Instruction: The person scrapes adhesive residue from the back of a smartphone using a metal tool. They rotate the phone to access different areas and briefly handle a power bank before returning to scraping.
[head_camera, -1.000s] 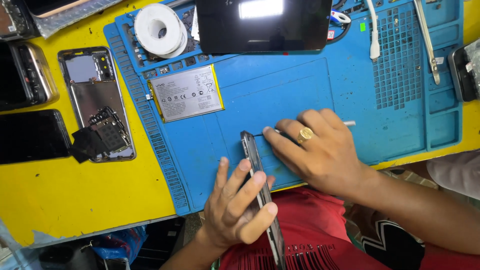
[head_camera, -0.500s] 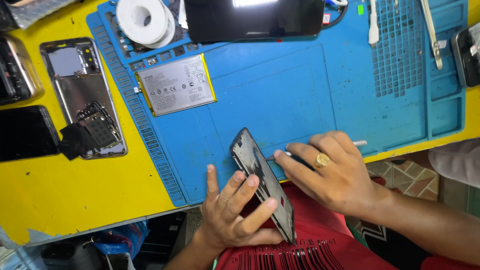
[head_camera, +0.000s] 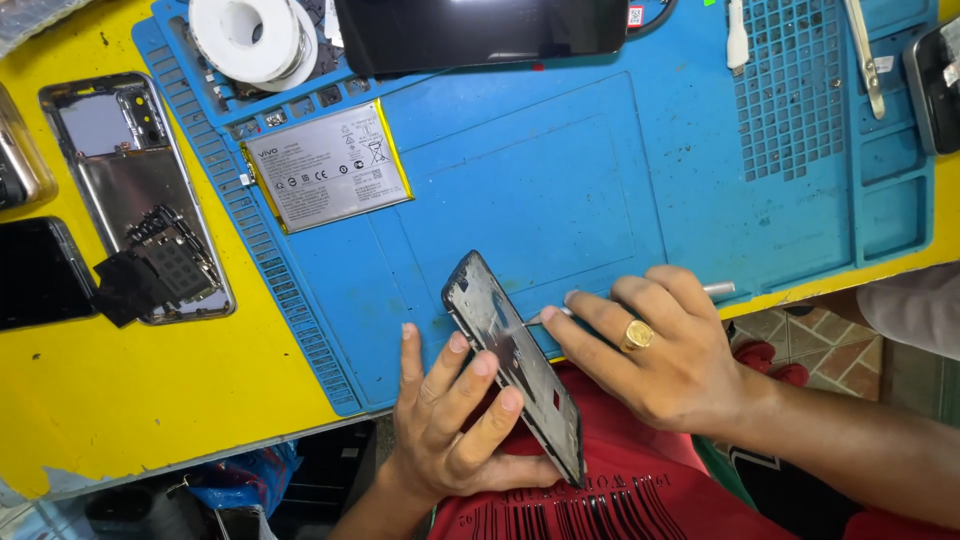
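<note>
Gripping phone frame (head_camera: 515, 365) edge, left hand (head_camera: 450, 425), right hand (head_camera: 660, 355) pinching tweezers (head_camera: 560, 313)

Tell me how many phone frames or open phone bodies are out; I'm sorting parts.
2. One dark phone frame is tilted up in the left hand, with the right hand beside it. One opened phone body lies on the yellow table. Cut-off items at the edges may be more.

Dark phone frame (head_camera: 515, 365) tilted on edge over the mat's near rim; thin metal tool (head_camera: 715, 290) touching it.
</note>
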